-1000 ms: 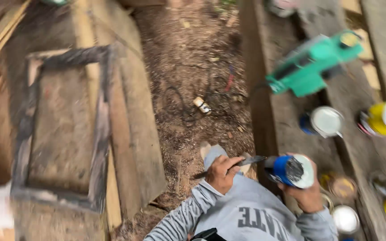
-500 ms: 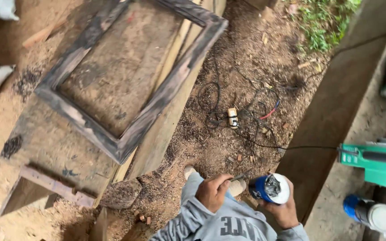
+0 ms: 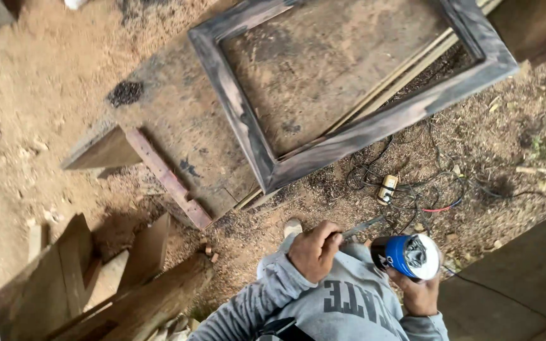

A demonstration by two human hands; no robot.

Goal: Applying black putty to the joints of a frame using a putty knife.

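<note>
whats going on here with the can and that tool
A person stands on sawdust-covered ground, looking down. Their right hand holds a blue can on its side, lid end outward. Their left hand grips a thin metal tool pointed toward the can. A dark charred wooden frame lies on boards ahead.

A dark charred wooden frame [image 3: 349, 95] lies on a board [image 3: 178, 120]. Tangled cables [image 3: 412, 189] cross the sawdust; 1 plank [image 3: 169, 180] lies nearby

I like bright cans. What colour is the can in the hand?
Blue, with a white rim, in the head view: the can.
</note>
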